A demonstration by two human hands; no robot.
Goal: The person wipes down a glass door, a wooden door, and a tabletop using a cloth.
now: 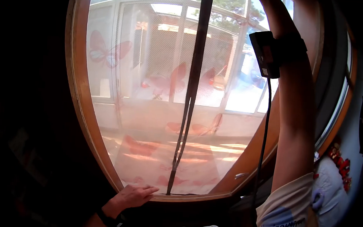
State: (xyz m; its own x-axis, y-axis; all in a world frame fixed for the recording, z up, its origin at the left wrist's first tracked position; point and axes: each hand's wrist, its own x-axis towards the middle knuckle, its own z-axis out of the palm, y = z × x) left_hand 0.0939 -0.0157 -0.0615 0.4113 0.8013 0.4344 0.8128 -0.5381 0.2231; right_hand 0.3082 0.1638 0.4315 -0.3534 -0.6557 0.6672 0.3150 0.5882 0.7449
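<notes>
A sheer mesh screen curtain (144,115) with red butterfly prints hangs inside a wooden frame (83,92). Down its middle runs a dark strip (198,52), which splits into two bands lower down. At the frame's bottom left corner is my left hand (133,196), fingers stretched to the right near the strip's lower end. Nothing shows in its grip; whether the fingertips touch the mesh I cannot tell. My right arm (293,94) reaches up along the frame's right side, and its hand lies beyond the top edge of the view.
A black device (265,54) is strapped to my right forearm, its cable (266,130) hanging down past the frame. Glazed panels, a yard and a tree (232,7) appear through the mesh. White fabric (329,191) and red items (343,167) lie at right.
</notes>
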